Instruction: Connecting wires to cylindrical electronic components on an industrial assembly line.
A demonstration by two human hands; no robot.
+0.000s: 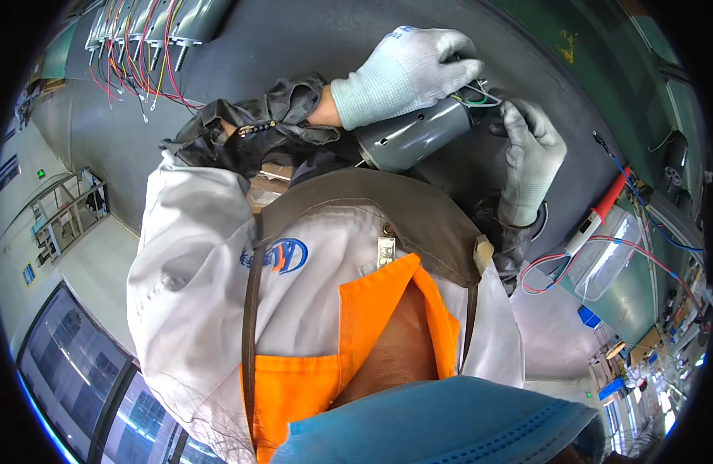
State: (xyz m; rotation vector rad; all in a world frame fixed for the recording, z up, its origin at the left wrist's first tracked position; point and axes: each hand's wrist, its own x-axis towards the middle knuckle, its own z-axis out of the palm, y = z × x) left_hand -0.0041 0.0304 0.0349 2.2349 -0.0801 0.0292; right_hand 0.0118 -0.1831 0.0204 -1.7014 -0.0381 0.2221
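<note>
A dark grey metal cylinder [422,138], like a motor housing with small holes in its side, lies tilted on the table close in front of me. Thin green and white wires [474,99] come out at its right end. My left hand [418,73], in a white knitted glove, reaches over the cylinder with fingertips pinched on these wires. To the right of that end is my right hand [533,151], in a similar glove with greyed fingertips. Its fingers are bent together near the loop of the white wire; what lies between them is too small to make out.
Several similar grey cylinders [194,23] with red, yellow and black leads stand at the far left. At the right lie a red and white tapered tool [606,203], red and blue cables [642,246] and a clear plastic box [615,267]. The grey table [294,46] extends beyond my hands.
</note>
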